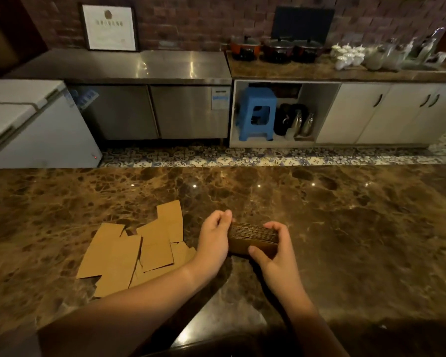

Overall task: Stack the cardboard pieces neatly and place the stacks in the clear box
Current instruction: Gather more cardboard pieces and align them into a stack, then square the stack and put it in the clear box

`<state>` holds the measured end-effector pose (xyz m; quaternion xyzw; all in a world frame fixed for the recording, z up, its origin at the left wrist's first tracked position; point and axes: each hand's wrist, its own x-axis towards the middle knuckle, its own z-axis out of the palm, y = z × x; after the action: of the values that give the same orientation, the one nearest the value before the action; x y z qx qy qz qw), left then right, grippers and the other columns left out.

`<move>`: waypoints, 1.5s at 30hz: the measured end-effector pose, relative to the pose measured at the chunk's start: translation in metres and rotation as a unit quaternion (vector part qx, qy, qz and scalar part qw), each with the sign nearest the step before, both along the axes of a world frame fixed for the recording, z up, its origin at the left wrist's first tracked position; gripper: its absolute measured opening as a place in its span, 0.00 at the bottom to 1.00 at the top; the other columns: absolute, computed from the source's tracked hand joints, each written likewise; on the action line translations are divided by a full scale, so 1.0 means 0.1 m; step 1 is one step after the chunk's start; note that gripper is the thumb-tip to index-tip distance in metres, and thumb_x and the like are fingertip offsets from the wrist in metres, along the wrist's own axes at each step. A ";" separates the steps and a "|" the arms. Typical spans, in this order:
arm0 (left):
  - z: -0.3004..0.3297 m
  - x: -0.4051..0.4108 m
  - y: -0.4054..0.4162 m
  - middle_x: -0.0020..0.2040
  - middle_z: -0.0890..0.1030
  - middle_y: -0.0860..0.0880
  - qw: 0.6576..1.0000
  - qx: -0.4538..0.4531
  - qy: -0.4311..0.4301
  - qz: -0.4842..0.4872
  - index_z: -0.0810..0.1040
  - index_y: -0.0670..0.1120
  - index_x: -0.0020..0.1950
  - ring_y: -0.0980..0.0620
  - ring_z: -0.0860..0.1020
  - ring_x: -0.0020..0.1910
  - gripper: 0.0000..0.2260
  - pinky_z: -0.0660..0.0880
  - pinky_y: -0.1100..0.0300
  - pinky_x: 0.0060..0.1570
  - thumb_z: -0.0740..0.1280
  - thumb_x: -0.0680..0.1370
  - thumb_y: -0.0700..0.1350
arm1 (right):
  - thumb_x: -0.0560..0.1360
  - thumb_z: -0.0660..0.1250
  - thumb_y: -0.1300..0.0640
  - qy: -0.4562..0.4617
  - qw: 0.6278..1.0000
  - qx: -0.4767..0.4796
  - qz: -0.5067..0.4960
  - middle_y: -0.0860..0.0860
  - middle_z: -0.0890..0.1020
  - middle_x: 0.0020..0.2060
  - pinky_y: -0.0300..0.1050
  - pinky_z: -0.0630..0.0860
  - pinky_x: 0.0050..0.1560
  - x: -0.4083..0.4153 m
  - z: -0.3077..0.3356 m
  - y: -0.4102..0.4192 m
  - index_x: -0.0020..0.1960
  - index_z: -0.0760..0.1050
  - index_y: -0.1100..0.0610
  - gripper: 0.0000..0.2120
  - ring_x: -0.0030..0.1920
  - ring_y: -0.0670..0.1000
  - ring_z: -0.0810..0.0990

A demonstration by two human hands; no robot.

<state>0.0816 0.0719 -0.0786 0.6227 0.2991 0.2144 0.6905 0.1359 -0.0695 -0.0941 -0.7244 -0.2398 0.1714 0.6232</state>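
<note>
Firmly, stack (252, 237) (both hands' grip)

A thick stack of brown cardboard pieces (252, 237) is stood on its edge on the surface. More flat brown pieces (137, 249) are spread in a loose, overlapping pile to its left.

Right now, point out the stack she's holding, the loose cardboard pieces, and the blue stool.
cardboard stack (252, 234), head view, on its layered top edge.
loose cardboard pieces (129, 253), head view, on a flat sheet mid-pile.
blue stool (258, 99), head view, on its seat's front.
</note>
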 end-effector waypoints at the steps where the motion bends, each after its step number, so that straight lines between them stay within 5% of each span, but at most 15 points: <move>1: -0.05 0.00 -0.01 0.36 0.77 0.49 1.000 0.008 0.002 0.017 0.74 0.43 0.42 0.51 0.76 0.36 0.11 0.73 0.65 0.33 0.61 0.83 0.44 | 0.74 0.73 0.55 0.028 0.999 0.020 -0.002 0.47 0.82 0.51 0.43 0.81 0.50 -0.01 -0.03 0.02 0.55 0.72 0.37 0.18 0.52 0.44 0.82; 3: -0.12 -0.01 -0.05 0.38 0.79 0.47 1.000 0.000 -0.011 0.018 0.73 0.43 0.47 0.52 0.79 0.37 0.06 0.76 0.64 0.35 0.60 0.83 0.38 | 0.74 0.70 0.44 0.053 0.997 0.039 -0.041 0.45 0.83 0.49 0.42 0.81 0.46 -0.03 -0.11 0.05 0.52 0.75 0.40 0.08 0.49 0.45 0.83; 5: -0.16 -0.01 -0.08 0.42 0.82 0.45 1.000 -0.003 -0.022 0.018 0.73 0.46 0.52 0.53 0.81 0.41 0.06 0.78 0.61 0.42 0.61 0.82 0.36 | 0.78 0.67 0.47 0.038 0.992 0.039 -0.118 0.43 0.84 0.47 0.40 0.78 0.46 -0.01 -0.19 0.07 0.49 0.77 0.43 0.01 0.48 0.44 0.83; 8: -0.19 0.02 -0.09 0.50 0.82 0.42 0.999 0.005 -0.035 0.024 0.75 0.48 0.55 0.56 0.81 0.47 0.07 0.78 0.61 0.49 0.63 0.82 0.37 | 0.80 0.66 0.56 0.022 0.985 0.046 -0.165 0.39 0.83 0.52 0.37 0.78 0.51 0.01 -0.26 0.12 0.54 0.78 0.42 0.09 0.54 0.41 0.81; 12: -0.19 0.04 -0.08 0.54 0.84 0.46 0.998 -0.044 -0.040 0.010 0.78 0.47 0.55 0.54 0.81 0.52 0.10 0.77 0.58 0.55 0.59 0.83 0.37 | 0.80 0.64 0.62 0.109 0.970 0.135 -0.171 0.42 0.84 0.56 0.33 0.78 0.51 0.04 -0.25 0.21 0.58 0.78 0.39 0.18 0.59 0.43 0.81; 17: -0.18 0.06 -0.07 0.58 0.84 0.46 0.997 -0.052 -0.061 -0.002 0.79 0.47 0.58 0.49 0.81 0.59 0.10 0.77 0.54 0.59 0.58 0.84 0.42 | 0.78 0.62 0.44 0.142 0.962 0.167 -0.165 0.47 0.84 0.60 0.32 0.77 0.53 0.07 -0.26 0.21 0.59 0.80 0.38 0.13 0.61 0.45 0.81; 22: -0.21 0.08 -0.06 0.56 0.83 0.46 0.997 -0.064 -0.050 0.001 0.77 0.47 0.58 0.46 0.81 0.58 0.11 0.75 0.50 0.60 0.58 0.84 0.37 | 0.73 0.60 0.27 0.142 0.965 0.155 -0.158 0.45 0.83 0.62 0.44 0.73 0.61 0.08 -0.29 0.22 0.61 0.80 0.37 0.24 0.64 0.45 0.80; 28: -0.16 0.06 -0.03 0.57 0.84 0.46 0.996 -0.062 -0.067 -0.006 0.78 0.48 0.60 0.48 0.82 0.57 0.11 0.79 0.54 0.57 0.58 0.84 0.39 | 0.73 0.57 0.25 0.143 0.967 0.156 -0.141 0.45 0.83 0.62 0.47 0.71 0.62 0.08 -0.26 0.20 0.61 0.80 0.38 0.27 0.64 0.44 0.79; 32: -0.19 0.05 0.00 0.58 0.83 0.43 0.995 -0.078 -0.064 -0.022 0.76 0.46 0.61 0.51 0.82 0.53 0.11 0.80 0.60 0.51 0.57 0.84 0.36 | 0.71 0.58 0.24 0.142 0.973 0.137 -0.119 0.43 0.82 0.62 0.38 0.74 0.59 0.03 -0.27 0.18 0.60 0.79 0.35 0.26 0.64 0.42 0.79; 37: -0.21 0.06 0.01 0.57 0.83 0.42 0.994 -0.093 -0.061 -0.022 0.75 0.43 0.61 0.53 0.83 0.47 0.10 0.81 0.61 0.45 0.57 0.84 0.37 | 0.65 0.78 0.44 0.097 0.993 0.073 -0.008 0.35 0.79 0.60 0.36 0.78 0.54 0.11 -0.28 0.02 0.66 0.73 0.38 0.30 0.61 0.41 0.79; 39: -0.21 0.05 0.01 0.56 0.83 0.41 0.995 -0.081 -0.057 -0.022 0.75 0.44 0.60 0.53 0.83 0.47 0.10 0.80 0.61 0.44 0.57 0.84 0.37 | 0.65 0.79 0.55 0.020 0.999 -0.015 0.025 0.31 0.79 0.55 0.39 0.80 0.53 0.18 -0.25 -0.04 0.59 0.73 0.33 0.29 0.56 0.39 0.80; 45: -0.09 0.06 0.09 0.61 0.81 0.44 0.997 -0.004 0.022 -0.071 0.74 0.49 0.64 0.51 0.81 0.54 0.10 0.78 0.60 0.51 0.58 0.85 0.43 | 0.62 0.82 0.65 0.043 0.997 -0.068 0.000 0.46 0.85 0.47 0.61 0.83 0.49 0.27 -0.10 -0.04 0.48 0.79 0.40 0.25 0.49 0.51 0.85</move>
<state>0.0881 0.0804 -0.0873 0.6439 0.2706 0.1496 0.6998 0.1627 -0.0730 -0.1041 -0.7569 -0.2002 0.2182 0.5826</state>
